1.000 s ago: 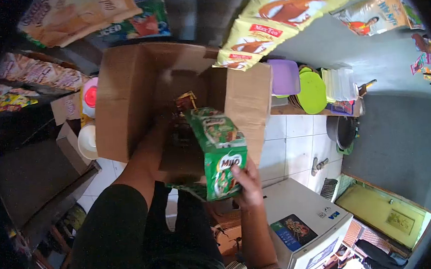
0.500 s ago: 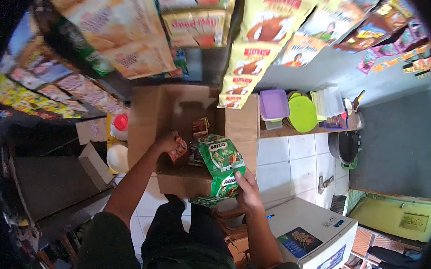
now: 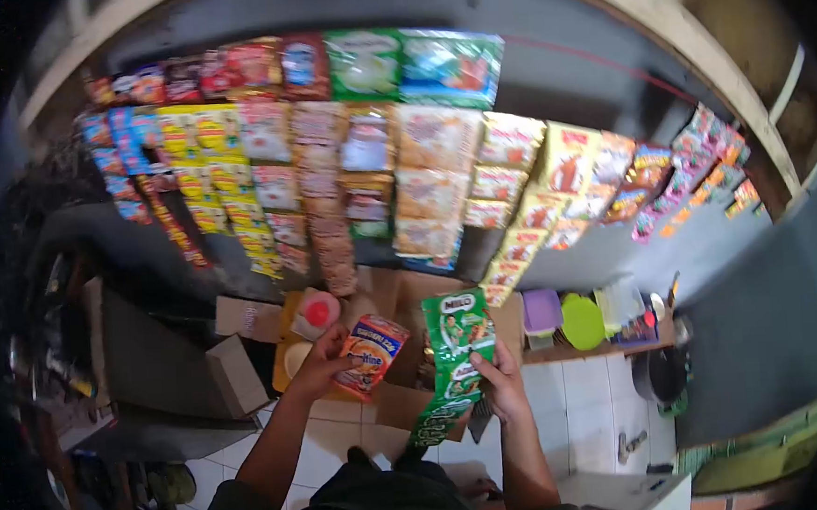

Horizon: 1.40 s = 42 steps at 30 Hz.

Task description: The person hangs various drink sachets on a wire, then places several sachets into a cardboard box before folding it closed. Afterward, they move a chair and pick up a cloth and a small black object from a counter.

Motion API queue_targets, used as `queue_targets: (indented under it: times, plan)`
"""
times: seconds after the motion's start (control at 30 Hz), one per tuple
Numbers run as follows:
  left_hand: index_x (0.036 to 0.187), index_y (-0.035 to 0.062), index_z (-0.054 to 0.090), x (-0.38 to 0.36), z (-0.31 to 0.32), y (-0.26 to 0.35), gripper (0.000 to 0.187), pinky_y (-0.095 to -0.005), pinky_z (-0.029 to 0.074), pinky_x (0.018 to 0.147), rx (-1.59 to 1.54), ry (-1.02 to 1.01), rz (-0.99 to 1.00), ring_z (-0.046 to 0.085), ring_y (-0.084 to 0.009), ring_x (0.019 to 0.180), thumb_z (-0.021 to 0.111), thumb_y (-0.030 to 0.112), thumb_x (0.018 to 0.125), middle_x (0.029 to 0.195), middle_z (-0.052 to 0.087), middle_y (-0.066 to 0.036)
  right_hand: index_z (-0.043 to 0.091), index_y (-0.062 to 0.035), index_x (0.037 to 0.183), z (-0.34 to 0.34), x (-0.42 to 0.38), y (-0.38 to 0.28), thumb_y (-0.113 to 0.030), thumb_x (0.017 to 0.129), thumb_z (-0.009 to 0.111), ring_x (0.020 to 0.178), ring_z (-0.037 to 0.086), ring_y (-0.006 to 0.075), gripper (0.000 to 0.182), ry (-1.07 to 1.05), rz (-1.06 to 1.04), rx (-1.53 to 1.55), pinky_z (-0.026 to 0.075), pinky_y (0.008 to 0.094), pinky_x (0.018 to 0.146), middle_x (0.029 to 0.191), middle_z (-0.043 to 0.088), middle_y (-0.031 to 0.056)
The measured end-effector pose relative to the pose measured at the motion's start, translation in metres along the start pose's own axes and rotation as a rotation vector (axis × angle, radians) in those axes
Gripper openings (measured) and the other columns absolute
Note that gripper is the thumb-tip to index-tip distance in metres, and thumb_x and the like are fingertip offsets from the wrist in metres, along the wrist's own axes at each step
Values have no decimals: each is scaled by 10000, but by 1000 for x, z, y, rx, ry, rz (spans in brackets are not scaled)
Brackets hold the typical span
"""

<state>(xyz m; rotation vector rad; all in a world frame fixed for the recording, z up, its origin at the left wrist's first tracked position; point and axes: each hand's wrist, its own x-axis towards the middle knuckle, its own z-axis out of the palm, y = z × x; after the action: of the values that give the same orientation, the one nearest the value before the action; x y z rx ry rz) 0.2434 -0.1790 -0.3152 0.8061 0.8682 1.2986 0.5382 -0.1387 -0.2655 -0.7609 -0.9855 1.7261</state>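
Observation:
Orange-and-blue Ovaltine sachets (image 3: 375,349) are gripped along their left edge by my left hand (image 3: 322,365), thumb on the front. My right hand (image 3: 503,380) is closed on the side of a strip of green Milo sachets (image 3: 458,325), which hangs down and trails toward my legs. Both packs are held up over an open cardboard box (image 3: 401,411), apart from each other. They and my hands hide much of the box's inside.
Strips of hanging sachets (image 3: 437,178) cover the wall ahead. To the right, a ledge bears a purple container (image 3: 542,311) and a green lid (image 3: 582,322). A dark pot (image 3: 657,376) is below it. At left stand a red-lidded tub (image 3: 317,312) and cardboard pieces (image 3: 236,373).
My left hand has come up out of the box with the orange Ovaltine sachets. The Milo strip is lifted higher in my right hand. My view has tilted up toward the wall.

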Motion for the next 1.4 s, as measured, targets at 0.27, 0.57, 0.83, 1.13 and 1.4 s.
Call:
queue_targets:
  times: [0.27,0.57,0.83,1.13,1.4]
  plan:
    - [1343,6,351,-58,1,120,691,-358,485,952,-44,-98,392,544,-226,1160,670,-97,738,1297,508,-127,409,-11,1361,104,4,-39,-55,882,609,1079,560,152,521,-54,-142,-43,419,302,946,1197,586,58]
    - [1315,-26,450,-76,-15,183,583,-327,484,954,122,96,591,542,-192,1151,684,-53,781,1310,508,-131,376,-14,1399,161,23,-45,-61,895,607,1124,527,142,556,-162,-209,-55,395,291,967,1260,561,73]
    - [1286,-25,460,-52,-21,201,550,-303,491,914,261,307,836,571,-175,1091,686,-64,787,1220,569,-138,377,-37,1405,181,54,-53,-94,902,617,1116,528,132,560,-329,-176,-103,399,283,968,1254,563,60]
    - [1323,4,381,-40,-11,185,571,-353,524,892,-153,114,665,587,-231,1096,624,-69,811,1203,573,-175,390,-32,1393,188,85,-48,-100,916,609,1084,544,113,529,-414,-148,-134,437,269,923,1233,572,55]
    - [1310,39,378,-41,-26,180,631,-346,505,913,-121,137,588,571,-221,1105,670,-94,766,1224,548,-158,420,-17,1365,219,96,-12,-100,908,625,1046,545,99,508,-398,-141,-161,439,257,899,1180,594,39]
